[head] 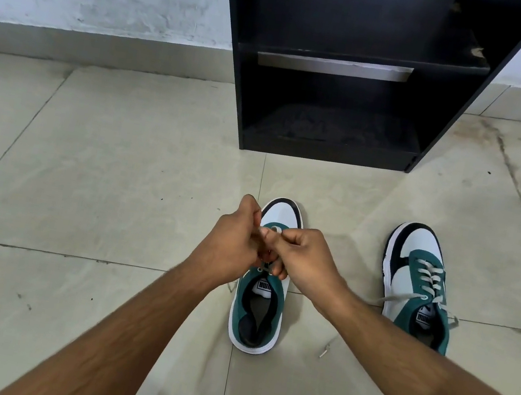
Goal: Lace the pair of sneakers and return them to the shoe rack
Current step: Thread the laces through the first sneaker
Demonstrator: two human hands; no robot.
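We have set both sneakers on the tiled floor (117, 172) just in front of the black shoe rack (337, 106), toes toward it, so that once laced they need only be lifted a short way onto a shelf. The sneaker being laced (259, 305) lies straight out from the rack's front edge, directly under our arms, heel toward us, which lets both hands work over the eyelets from above. Our left hand (233, 244) and right hand (307, 258) meet over the tongue, knuckles nearly touching; the fingers of each are curled together and appear pinched on the grey lace (276, 230), a short bit of which shows between the thumbs. We judge this a threading or tightening step near the upper eyelets, though the hands hide how many rows are done. Loose lace ends trail on the floor to either side of this shoe. The other sneaker (417, 284) sits off to the right of the rack's front corner, well apart from the first, its lace already crossed through several rows, ends lying slack and untied. Both rack shelves in view are bare, so the return is not yet begun.
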